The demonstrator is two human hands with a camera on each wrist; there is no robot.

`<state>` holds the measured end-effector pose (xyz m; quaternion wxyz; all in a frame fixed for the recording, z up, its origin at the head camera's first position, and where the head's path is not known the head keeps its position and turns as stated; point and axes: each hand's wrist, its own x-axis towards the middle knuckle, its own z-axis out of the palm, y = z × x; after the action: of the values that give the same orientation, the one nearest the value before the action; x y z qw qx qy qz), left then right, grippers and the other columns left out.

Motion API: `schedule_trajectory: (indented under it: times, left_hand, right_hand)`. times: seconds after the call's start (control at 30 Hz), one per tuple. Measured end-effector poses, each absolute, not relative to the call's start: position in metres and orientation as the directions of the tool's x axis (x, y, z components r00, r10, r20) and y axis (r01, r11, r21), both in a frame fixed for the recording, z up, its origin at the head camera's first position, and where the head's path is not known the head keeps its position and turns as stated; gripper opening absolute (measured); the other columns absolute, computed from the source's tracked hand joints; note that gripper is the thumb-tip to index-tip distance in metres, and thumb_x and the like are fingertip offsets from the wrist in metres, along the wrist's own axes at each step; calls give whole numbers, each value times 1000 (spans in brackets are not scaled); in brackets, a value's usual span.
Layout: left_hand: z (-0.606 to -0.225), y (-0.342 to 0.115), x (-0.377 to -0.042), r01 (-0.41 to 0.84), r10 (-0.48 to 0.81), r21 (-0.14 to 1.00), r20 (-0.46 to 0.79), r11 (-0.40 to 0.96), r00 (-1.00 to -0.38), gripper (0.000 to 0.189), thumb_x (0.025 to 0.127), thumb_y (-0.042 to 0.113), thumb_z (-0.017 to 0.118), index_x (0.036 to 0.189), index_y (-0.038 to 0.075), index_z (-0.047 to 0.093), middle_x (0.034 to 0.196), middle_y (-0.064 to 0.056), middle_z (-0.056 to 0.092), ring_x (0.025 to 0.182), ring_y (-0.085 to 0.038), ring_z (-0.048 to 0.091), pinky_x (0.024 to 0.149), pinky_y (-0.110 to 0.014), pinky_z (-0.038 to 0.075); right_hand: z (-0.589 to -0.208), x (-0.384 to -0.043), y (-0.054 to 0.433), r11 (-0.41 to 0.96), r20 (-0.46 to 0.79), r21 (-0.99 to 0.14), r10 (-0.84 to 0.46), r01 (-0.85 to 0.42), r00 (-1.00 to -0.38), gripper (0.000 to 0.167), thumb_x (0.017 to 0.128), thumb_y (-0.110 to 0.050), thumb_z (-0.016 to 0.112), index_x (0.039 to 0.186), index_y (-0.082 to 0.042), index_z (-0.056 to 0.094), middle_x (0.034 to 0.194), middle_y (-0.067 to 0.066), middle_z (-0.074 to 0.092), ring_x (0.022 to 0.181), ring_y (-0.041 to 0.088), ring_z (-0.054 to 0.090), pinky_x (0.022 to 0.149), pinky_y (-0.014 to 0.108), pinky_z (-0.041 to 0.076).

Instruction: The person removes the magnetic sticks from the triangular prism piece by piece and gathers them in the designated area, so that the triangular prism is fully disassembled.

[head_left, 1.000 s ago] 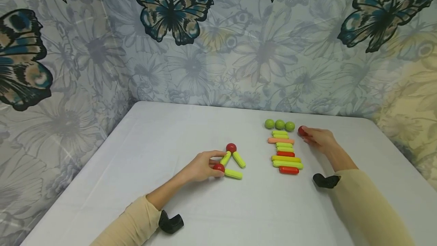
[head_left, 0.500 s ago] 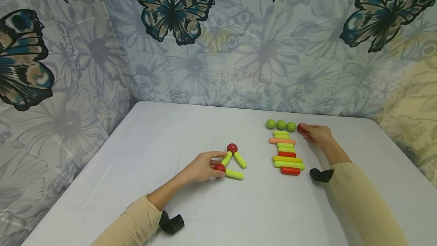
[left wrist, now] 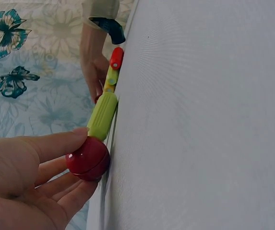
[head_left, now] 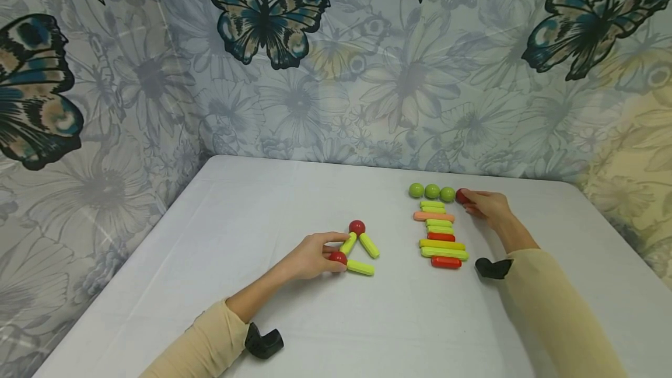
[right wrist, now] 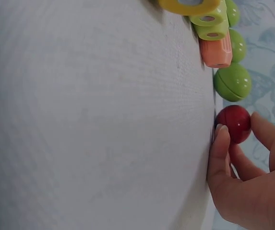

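My left hand (head_left: 311, 256) grips a glossy red ball (head_left: 338, 258) between thumb and fingers, its index finger reaching along a lime stick (head_left: 347, 244). A second lime stick (head_left: 360, 268) extends right from that ball, as the left wrist view also shows. At the top of this triangle sits another red ball (head_left: 357, 227), with a third lime stick (head_left: 370, 245) slanting down from it. Farther right, my right hand (head_left: 489, 207) pinches a red ball (right wrist: 235, 123) at the end of a row of green balls (head_left: 432, 191). Only a narrow gap separates it from the nearest green ball (right wrist: 233, 82).
Below the green balls lies a column of sticks, including an orange one (head_left: 434, 216), a yellow one (head_left: 442, 245) and a red one (head_left: 446, 262). The white table (head_left: 252, 203) meets a butterfly-patterned backdrop (head_left: 294, 115) along its far edge.
My right hand has moved slightly left, bringing its red ball closer to the green balls. The left hand keeps its hold on the other red ball, unchanged.
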<state>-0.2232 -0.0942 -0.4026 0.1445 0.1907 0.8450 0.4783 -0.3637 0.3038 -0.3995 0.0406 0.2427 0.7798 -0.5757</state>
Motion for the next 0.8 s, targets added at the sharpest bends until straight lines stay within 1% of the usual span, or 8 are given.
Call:
schedule_trajectory:
  times: [0.13,0.2,0.37,0.57,0.8]
  left_hand:
    - [-402,-94,-224,183,460,860,-66,476,-886,61,82,6,75,138,7,50,140,-10,47,120,-26,53,90,-32,50]
    - [-402,-94,-224,184,461,860,-66,476,-885,60,82,6,75,138,7,51,139,-10,48,120,-26,53,90,-32,50]
    - [-402,-94,-224,182,458,860,-66,477,-887,60,82,7,75,137,8,51,139,-9,48,120,-26,53,90,-32,50]
    - [-404,-95,-225,190,462,861,-58,471,-885,60,82,7,75,138,8,51,139,-8,48,119,-25,54,89,-30,50]
    - [-404,-95,-224,193,467,863,-55,467,-882,61,83,7,75,138,7,50,139,-8,48,119,-25,54,88,-30,50]
  right_hand:
    - [-400,-365,305,197,-352,-882,326,427,-877,67,95,-32,58,145,4,32,86,1,55,57,1,57,62,16,52]
    - [-400,-365,306,189,-356,-884,321,428,-878,67,96,-32,56,146,3,31,81,-1,54,58,1,58,62,16,52]
    - [-400,-365,306,181,-362,-884,319,431,-876,64,97,-32,53,147,2,30,83,-1,54,59,1,58,63,15,52]
    - [-398,-365,306,155,-356,-895,320,419,-878,63,97,-31,52,147,2,31,79,-2,54,59,1,58,63,16,53]
    - [-399,-365,307,159,-333,-907,299,391,-894,62,98,-31,50,147,2,30,82,0,54,61,1,59,63,17,53]
